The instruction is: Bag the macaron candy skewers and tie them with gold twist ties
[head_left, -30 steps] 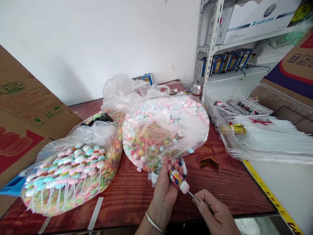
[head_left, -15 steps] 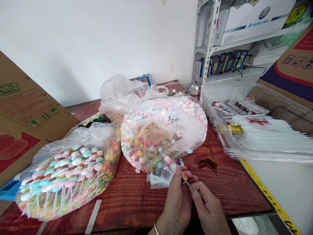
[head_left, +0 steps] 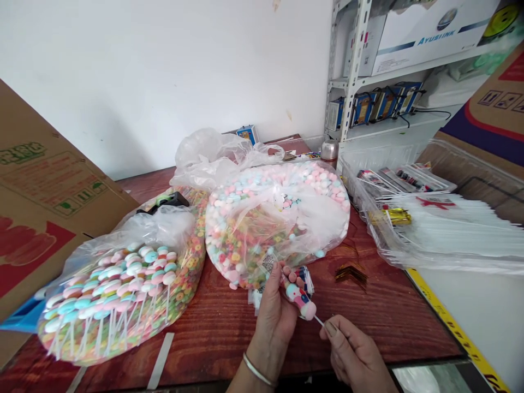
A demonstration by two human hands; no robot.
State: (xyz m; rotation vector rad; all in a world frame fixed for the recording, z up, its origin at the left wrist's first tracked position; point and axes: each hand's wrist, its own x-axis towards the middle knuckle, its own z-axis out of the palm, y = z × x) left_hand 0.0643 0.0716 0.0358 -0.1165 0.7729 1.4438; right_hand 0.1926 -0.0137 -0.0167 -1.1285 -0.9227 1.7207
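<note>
In the head view, the left hand's (head_left: 276, 311) grip holds a printed wrapper (head_left: 297, 295) with candy (head_left: 308, 311) at its lower end, above the tabletop (head_left: 221, 344); the right hand's (head_left: 355, 349) pinches the white stick (head_left: 320, 321). The step looks like seating candy inside; next calls for a straight push.

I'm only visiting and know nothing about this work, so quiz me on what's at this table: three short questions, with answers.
1. Which of the person's hands, the left hand or the right hand, pinches the bare part of the thin white stick?
2. True or false: the silver bracelet is on the right wrist.
3. Where do the gold strips nearest the right hand lie?
A) on the red-brown table
B) on the metal shelf
C) inside a cardboard box

Key: 1. right hand; 2. false, the silver bracelet is on the left wrist; 3. A.
</note>
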